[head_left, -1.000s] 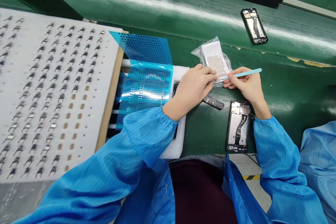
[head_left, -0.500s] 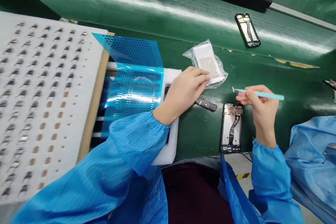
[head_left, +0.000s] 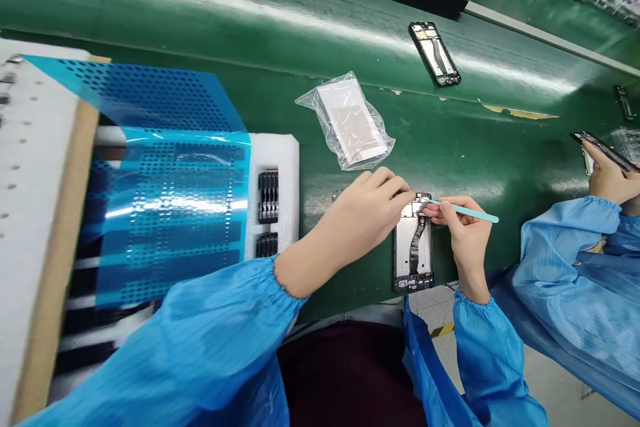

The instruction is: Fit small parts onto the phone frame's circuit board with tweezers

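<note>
An opened phone (head_left: 421, 240), its inner boards and a black flex cable showing, lies on the green bench before me. My left hand (head_left: 367, 213) reaches across to the phone's upper left edge, fingers bent and tips against it; the underside of the grip is hidden. Pinched in my right hand (head_left: 465, 223) are slim teal tweezers (head_left: 473, 213), held like a pen, their tip at the top of the phone. Whatever the tip carries is too small to make out. Behind my left hand a dark small part (head_left: 337, 193) is mostly covered.
A clear bag (head_left: 350, 121) with white cards lies beyond my hands. Leftward are blue perforated film (head_left: 185, 193), a white foam tray (head_left: 287, 193) of black parts and a pale board (head_left: 35, 247). Another opened phone (head_left: 435, 53) lies farther back. At right, a co-worker's hand (head_left: 607, 177) holds a phone.
The tweezers came down onto the phone's top; a small white piece showed at their tip before. My left hand left the bag and moved to the phone. The view shifted right.
</note>
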The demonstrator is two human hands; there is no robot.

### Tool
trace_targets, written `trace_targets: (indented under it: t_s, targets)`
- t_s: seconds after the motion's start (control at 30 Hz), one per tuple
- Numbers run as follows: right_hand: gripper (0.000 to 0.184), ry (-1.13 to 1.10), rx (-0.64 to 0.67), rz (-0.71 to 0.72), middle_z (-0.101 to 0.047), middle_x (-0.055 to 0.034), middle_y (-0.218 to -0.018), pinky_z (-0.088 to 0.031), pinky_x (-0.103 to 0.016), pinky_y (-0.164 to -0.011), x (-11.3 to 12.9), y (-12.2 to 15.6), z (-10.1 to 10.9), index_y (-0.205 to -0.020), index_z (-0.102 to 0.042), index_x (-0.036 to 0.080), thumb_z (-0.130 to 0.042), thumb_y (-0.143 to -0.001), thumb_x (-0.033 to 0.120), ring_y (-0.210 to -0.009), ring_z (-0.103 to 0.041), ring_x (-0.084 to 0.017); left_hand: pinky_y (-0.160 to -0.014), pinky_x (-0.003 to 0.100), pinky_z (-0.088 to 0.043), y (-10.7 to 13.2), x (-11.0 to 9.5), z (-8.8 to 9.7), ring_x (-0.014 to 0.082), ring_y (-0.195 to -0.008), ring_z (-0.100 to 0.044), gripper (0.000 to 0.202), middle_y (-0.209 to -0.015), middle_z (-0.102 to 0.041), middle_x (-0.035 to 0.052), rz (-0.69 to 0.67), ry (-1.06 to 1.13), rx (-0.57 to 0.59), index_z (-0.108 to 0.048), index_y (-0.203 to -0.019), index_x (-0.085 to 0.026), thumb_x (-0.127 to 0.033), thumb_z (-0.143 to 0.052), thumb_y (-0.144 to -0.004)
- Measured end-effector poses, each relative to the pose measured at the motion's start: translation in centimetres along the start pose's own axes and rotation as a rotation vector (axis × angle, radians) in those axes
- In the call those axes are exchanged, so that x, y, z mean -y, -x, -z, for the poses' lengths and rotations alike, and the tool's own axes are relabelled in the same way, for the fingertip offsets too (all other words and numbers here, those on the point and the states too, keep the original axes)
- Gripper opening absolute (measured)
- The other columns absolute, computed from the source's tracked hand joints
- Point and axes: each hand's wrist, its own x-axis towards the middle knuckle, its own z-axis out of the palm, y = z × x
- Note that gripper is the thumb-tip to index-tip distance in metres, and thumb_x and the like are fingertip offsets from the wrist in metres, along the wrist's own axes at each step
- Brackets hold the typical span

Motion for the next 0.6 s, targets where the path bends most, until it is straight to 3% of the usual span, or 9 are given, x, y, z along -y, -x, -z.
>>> trace_targets:
  t_s: [0.13, 0.33, 0.6]
  targets:
    - [0.024, -0.014, -0.006, -0.009, -0.085, -0.0060, -0.089, -0.074, -0.033, -0.072, 0.0, 0.2, -0.3, -0.093, -0.078, 0.023, -0.088, -0.092, 0.045, -0.084, -0.086, -0.026, -0.086, 0.042, -0.054, -0.3, -0.2, -1.0, 0.0280, -0.105, -0.065, 0.031, -0.120, -0.077, 0.0114, 0.033, 0.002, 0.087, -0.073, -0.128, -0.014, -0.007, -0.049, -0.108]
    - [0.027, -0.012, -0.026, -0.021, -0.084, -0.0055, -0.089, -0.076, -0.040, -0.076, 0.0, 0.5, -0.8, -0.093, -0.077, 0.024, -0.087, -0.092, 0.049, -0.089, -0.086, -0.028, -0.086, 0.040, -0.053, -0.2, 0.0, -1.0, 0.0277, -0.103, -0.065, 0.030, -0.120, -0.077, 0.0110, 0.029, 0.001, 0.091, -0.072, -0.128, -0.014, -0.010, -0.049, -0.109]
    - [0.028, -0.028, -0.049, -0.029, -0.084, -0.0051, -0.087, -0.076, -0.040, -0.075, 0.1, 0.7, -1.1, -0.090, -0.076, 0.025, -0.088, -0.091, 0.050, -0.086, -0.086, -0.028, -0.084, 0.040, -0.052, -0.3, -0.1, -1.2, 0.0279, -0.101, -0.064, 0.032, -0.120, -0.076, 0.0104, 0.016, -0.018, 0.100, -0.072, -0.131, -0.015, -0.009, -0.050, -0.108]
